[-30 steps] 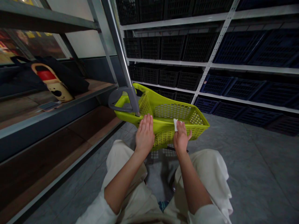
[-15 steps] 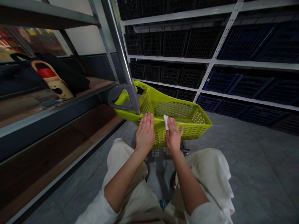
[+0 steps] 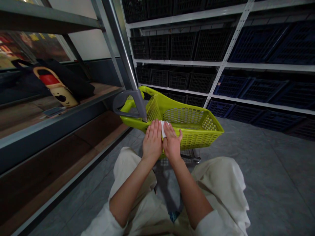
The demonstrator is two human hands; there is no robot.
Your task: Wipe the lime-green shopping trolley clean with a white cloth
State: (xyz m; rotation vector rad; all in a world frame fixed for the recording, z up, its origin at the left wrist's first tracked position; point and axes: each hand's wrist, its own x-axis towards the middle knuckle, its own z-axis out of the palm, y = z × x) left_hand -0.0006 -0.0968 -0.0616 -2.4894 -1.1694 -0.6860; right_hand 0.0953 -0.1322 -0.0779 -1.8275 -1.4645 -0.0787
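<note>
A lime-green plastic basket (image 3: 197, 126) on a wheeled cart stands in front of my knees, with a grey handle (image 3: 128, 105) and metal pole at its left end. My left hand (image 3: 152, 142) lies flat on the basket's near rim, fingers stretched out and together. My right hand (image 3: 171, 142) is right beside it, pressing a small white wipe (image 3: 162, 127) against the same rim with its fingertips. The two hands nearly touch.
White shelving with dark blue and black crates (image 3: 246, 49) fills the back and right. A grey metal shelf (image 3: 56, 111) on the left holds a black bag and a cream-and-red object (image 3: 56, 88). Grey tiled floor (image 3: 270, 170) spreads to the right.
My right hand has slid the white wipe leftward along the basket's near rim until it sits next to my left hand. The left hand has stayed in place.
</note>
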